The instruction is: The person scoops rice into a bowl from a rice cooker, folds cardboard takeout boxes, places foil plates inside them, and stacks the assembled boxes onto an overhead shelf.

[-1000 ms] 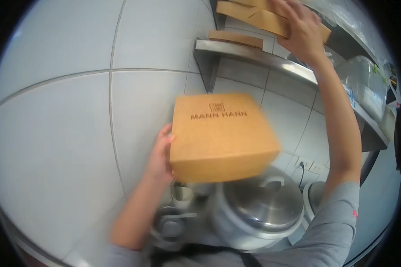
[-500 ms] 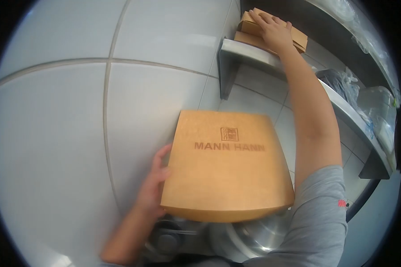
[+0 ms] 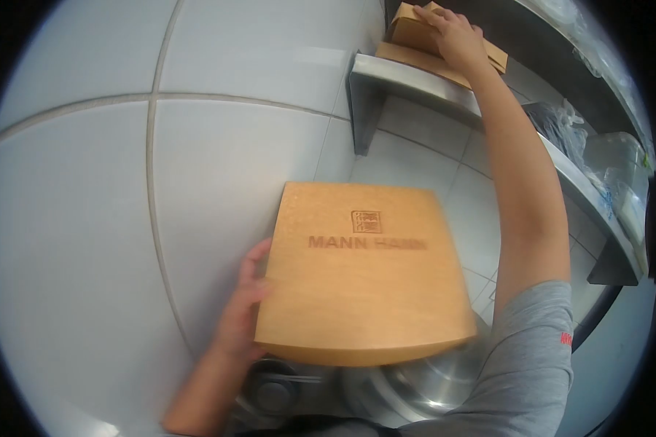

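Note:
A tan takeout box (image 3: 364, 291) printed "MANN HANN" is held out in front of me, its broad face toward the camera. My left hand (image 3: 248, 302) grips it by its left side; some fingers are hidden behind it. Up at the top right, my right hand (image 3: 455, 40) reaches to the shelf (image 3: 415, 76), its fingers curled over the top of a smaller brown cardboard box (image 3: 412, 33). Another flat cardboard piece (image 3: 408, 60) lies beneath that one. The far side of the right hand's grip is partly hidden.
White wall tiles (image 3: 233, 167) rise close at left. Farther along the shelf sit a dark plastic bag (image 3: 554, 125) and a clear plastic container (image 3: 616, 160). A shiny metal pot (image 3: 430, 382) and a stove burner (image 3: 273, 393) are below the large box.
My right hand has shifted slightly up and right, its fingers more bent over the small box. The view has turned a little; the large box stays in my left hand.

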### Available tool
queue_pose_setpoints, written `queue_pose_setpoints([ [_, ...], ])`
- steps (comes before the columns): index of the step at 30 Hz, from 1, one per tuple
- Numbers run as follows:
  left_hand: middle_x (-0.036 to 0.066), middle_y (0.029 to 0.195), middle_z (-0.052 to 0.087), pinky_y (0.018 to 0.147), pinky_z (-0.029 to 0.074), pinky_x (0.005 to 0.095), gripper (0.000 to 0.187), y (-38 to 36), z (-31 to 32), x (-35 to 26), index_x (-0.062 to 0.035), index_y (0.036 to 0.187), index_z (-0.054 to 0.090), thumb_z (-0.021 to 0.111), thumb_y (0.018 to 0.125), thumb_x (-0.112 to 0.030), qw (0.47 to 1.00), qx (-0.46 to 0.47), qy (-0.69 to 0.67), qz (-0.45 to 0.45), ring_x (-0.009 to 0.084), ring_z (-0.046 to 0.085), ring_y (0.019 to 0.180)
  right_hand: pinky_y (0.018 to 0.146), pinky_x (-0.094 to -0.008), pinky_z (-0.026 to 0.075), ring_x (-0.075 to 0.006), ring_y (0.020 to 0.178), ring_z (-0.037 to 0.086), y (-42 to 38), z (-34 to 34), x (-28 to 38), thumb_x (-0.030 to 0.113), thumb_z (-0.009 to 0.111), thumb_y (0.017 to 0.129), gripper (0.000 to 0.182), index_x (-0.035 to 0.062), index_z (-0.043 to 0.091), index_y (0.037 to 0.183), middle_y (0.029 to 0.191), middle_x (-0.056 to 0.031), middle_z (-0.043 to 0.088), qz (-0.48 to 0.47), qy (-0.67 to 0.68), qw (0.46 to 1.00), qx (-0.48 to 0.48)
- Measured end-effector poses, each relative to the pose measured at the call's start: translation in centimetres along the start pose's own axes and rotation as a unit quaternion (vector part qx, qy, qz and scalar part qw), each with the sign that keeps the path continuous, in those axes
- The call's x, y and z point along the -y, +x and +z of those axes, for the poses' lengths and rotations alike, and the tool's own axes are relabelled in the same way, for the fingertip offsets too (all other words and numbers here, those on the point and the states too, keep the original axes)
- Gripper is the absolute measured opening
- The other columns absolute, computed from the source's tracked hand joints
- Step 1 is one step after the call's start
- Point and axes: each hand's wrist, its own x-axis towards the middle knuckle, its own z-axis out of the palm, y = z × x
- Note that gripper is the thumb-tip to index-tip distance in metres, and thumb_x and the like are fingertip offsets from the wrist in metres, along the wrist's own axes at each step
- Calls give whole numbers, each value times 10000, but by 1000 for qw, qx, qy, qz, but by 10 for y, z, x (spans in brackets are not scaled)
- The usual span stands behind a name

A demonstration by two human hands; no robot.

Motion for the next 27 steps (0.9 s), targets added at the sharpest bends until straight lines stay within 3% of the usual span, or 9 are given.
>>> queue_pose_setpoints([
  [2, 204, 1301, 470, 952, 443, 413, 734, -1, 0, -2, -104, 1433, 188, 549, 810, -244, 1000, 2, 9, 4, 291, 515, 1166, 988, -439, 395, -251, 1217, 467, -1, 15, -10, 102, 540, 869, 502, 311, 505, 1324, 1294, -49, 525, 11, 43, 997, 68],
  [6, 201, 1323, 446, 960, 435, 413, 738, -4, -2, -3, -106, 1432, 188, 553, 808, -254, 1000, 8, 23, 8, 289, 498, 1184, 1056, -427, 355, -317, 1280, 403, -13, 33, -20, 101, 532, 854, 481, 191, 498, 1325, 1350, -122, 477, -61, 213, 970, -100],
  [8, 196, 1324, 443, 962, 432, 413, 740, -4, -3, -3, -106, 1430, 190, 555, 805, -258, 1000, 8, 30, 7, 290, 489, 1190, 1048, -498, 347, -281, 1243, 452, -15, 30, -38, 207, 569, 847, 602, 252, 367, 1412, 1302, -79, 504, 85, 111, 952, -271],
  [10, 193, 1327, 437, 966, 427, 415, 742, -3, -4, -1, -106, 1430, 191, 556, 803, -261, 999, 4, 32, 5, 292, 484, 1194, 1067, -385, 341, -313, 1277, 419, -19, 32, -50, 243, 550, 866, 582, 180, 374, 1417, 1341, -134, 486, 399, 116, 877, -242],
  [13, 193, 1336, 424, 975, 419, 421, 744, 0, -4, 1, -106, 1429, 190, 557, 801, -262, 1000, 4, 28, 10, 296, 479, 1197, 1080, -382, 320, -323, 1302, 396, -24, 45, -72, 294, 508, 906, 545, 161, 379, 1419, 1399, -150, 446, 435, 494, 750, -67],
  [17, 193, 1356, 403, 985, 410, 429, 743, -3, -1, 0, -106, 1429, 192, 557, 801, -261, 1000, 2, 22, 8, 302, 470, 1208, 1090, -385, 299, -373, 1333, 352, -22, 79, -76, 319, 458, 927, 501, 258, 389, 1419, 1477, -193, 331, 221, 139, 963, 69],
  [22, 189, 1372, 395, 988, 411, 427, 738, -7, 2, 3, -99, 1430, 193, 563, 819, -285, 1000, 11, 25, 12, 298, 455, 1226, 1068, -432, 330, -382, 1343, 326, -27, 29, -25, 494, 468, 915, 487, 327, 454, 1373, 1455, -217, 343, 261, -52, 959, 93],
  [24, 186, 1374, 398, 989, 411, 421, 730, -9, 4, 4, -94, 1430, 192, 561, 836, -303, 1000, 7, 30, 7, 294, 453, 1229, 1064, -434, 332, -351, 1337, 353, -33, 7, -21, 511, 469, 911, 493, 328, 460, 1369, 1446, -213, 360, 209, -74, 974, -51],
  [27, 166, 1354, 427, 997, 407, 409, 700, -4, 12, 7, -83, 1426, 198, 546, 865, -314, 999, -17, 27, 17, 270, 458, 1227, 1055, -418, 326, -310, 1274, 452, -59, -84, 1, 516, 516, 864, 630, 159, 463, 1381, 1393, -156, 458, -13, 332, 935, -125],
])
